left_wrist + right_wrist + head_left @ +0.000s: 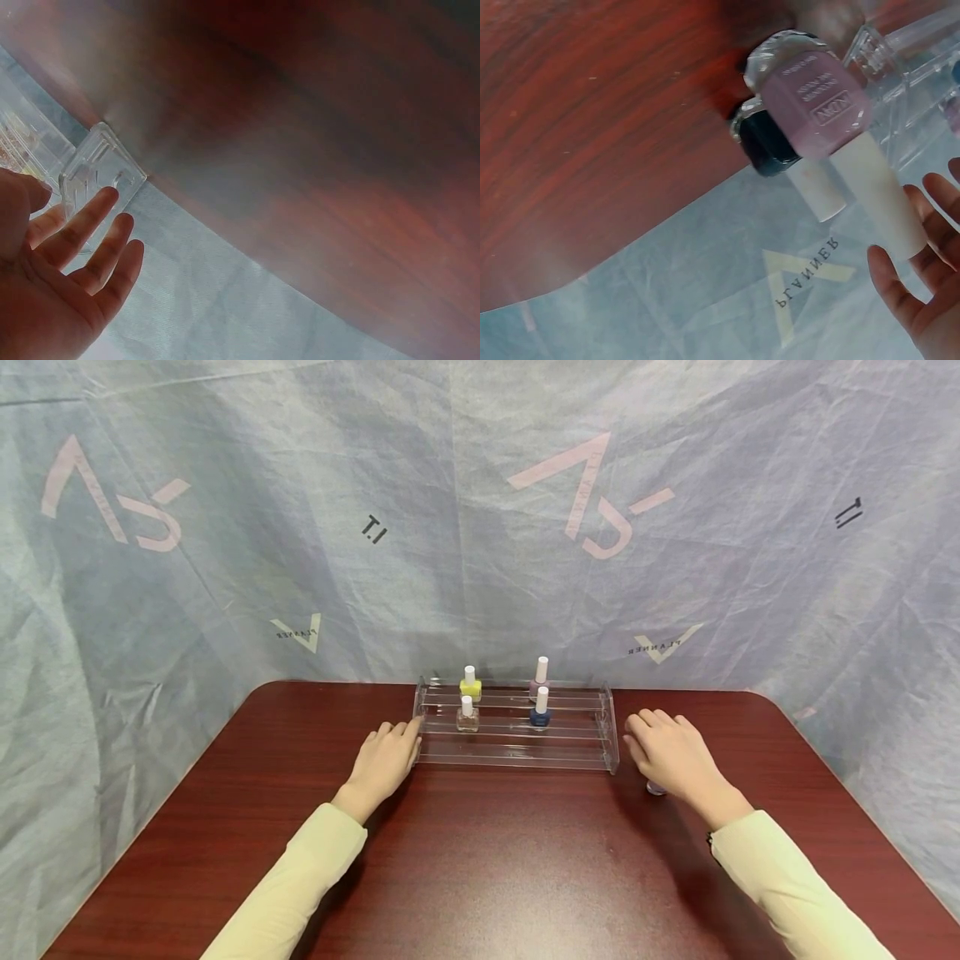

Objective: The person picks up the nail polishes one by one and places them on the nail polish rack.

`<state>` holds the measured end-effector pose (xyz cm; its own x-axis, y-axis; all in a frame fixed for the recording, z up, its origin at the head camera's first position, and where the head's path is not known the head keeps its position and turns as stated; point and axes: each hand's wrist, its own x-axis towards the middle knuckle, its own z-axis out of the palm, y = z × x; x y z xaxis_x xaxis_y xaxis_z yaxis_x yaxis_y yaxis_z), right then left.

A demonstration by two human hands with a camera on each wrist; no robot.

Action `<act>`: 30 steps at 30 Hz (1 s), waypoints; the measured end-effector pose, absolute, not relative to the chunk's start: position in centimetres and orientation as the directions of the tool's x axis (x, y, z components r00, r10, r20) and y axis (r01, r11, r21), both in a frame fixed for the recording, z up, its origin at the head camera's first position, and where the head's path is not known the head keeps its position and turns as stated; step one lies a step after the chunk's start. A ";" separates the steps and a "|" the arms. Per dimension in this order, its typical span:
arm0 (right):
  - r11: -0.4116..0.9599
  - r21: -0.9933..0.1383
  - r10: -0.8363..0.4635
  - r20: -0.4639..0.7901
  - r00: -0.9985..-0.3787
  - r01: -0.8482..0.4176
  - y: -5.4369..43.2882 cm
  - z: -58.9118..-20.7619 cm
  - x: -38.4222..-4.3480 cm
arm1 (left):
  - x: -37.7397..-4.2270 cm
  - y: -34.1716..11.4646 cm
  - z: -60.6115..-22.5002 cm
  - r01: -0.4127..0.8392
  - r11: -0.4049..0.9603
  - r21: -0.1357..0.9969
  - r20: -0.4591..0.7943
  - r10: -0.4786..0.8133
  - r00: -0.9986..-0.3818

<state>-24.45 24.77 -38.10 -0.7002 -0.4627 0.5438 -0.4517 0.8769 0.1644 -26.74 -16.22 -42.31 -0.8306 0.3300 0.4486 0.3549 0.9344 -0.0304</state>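
Observation:
A clear stepped rack (517, 752) stands at the back of the table with several nail polish bottles: a yellow bottle (470, 687) and a mauve bottle (540, 683) above, a glittery bottle (467, 718) and a blue bottle (540, 717) below. My left hand (386, 760) is at the rack's left side, its fingers loosely extended against or beside the end panel (101, 169). Off the rack's right end, my right hand (671, 756) hovers with fingers loosely bent. Another mauve bottle (817, 105) and a dark bottle (765, 139) stand by it, mostly hidden from the head view.
The dark red wooden table (495, 860) has rounded far corners. Behind it and along both sides hangs a grey printed cloth (450, 527), close to the rack's back.

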 end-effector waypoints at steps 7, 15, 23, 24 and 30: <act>0.885 0.153 -0.447 0.542 -0.711 -0.439 25.8 -38.6 -23.9 | -26.8 -16.2 -42.3 0.355 0.935 -0.030 0.448 0.330 -0.831; 0.889 0.138 -0.434 0.554 -0.710 -0.436 26.9 -39.0 -23.2 | -26.9 -16.2 -42.4 0.347 0.937 -0.033 0.435 0.326 -0.839; 0.882 0.172 -0.450 0.587 -0.673 -0.440 27.5 -39.5 -22.8 | -26.9 -16.3 -42.4 0.346 0.938 -0.036 0.434 0.327 -0.839; 0.882 0.174 -0.450 0.586 -0.674 -0.438 27.6 -39.6 -22.8 | -26.9 -16.3 -42.4 0.345 0.938 -0.036 0.433 0.326 -0.840; 0.884 0.183 -0.450 0.582 -0.677 -0.431 27.8 -39.8 -22.5 | -26.8 -16.3 -42.3 0.345 0.938 -0.028 0.425 0.324 -0.846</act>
